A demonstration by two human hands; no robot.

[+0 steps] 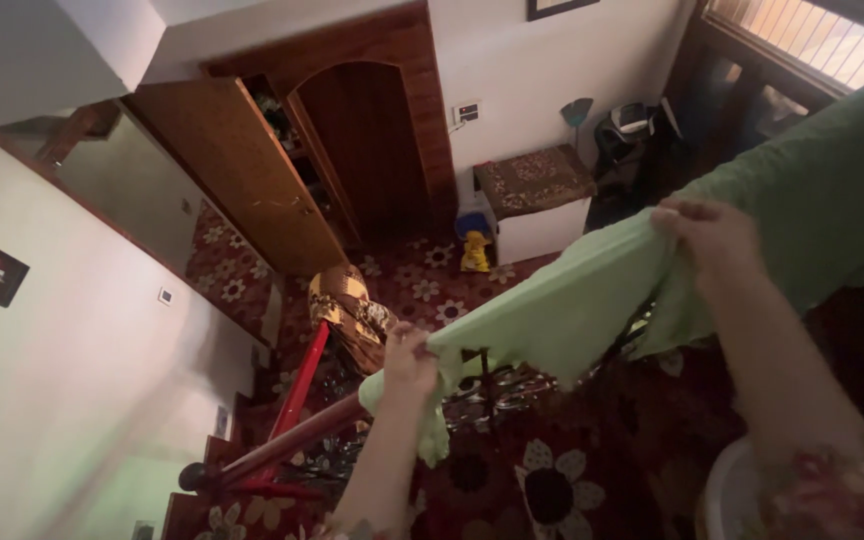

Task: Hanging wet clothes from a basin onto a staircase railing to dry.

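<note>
A light green cloth stretches between my two hands, over a railing. My left hand grips its lower left end, where a corner hangs down. My right hand pinches the cloth's upper edge further right. The cloth runs on to the upper right, where a wider green part drapes out of the frame. Below it lies a dark red floor with a flower pattern.
A red handrail with dark metal scrollwork runs along a stairway at lower left. A patterned brown and yellow cloth hangs on the rail. A wooden door, a cushioned bench, a yellow item and a white tub's rim are around.
</note>
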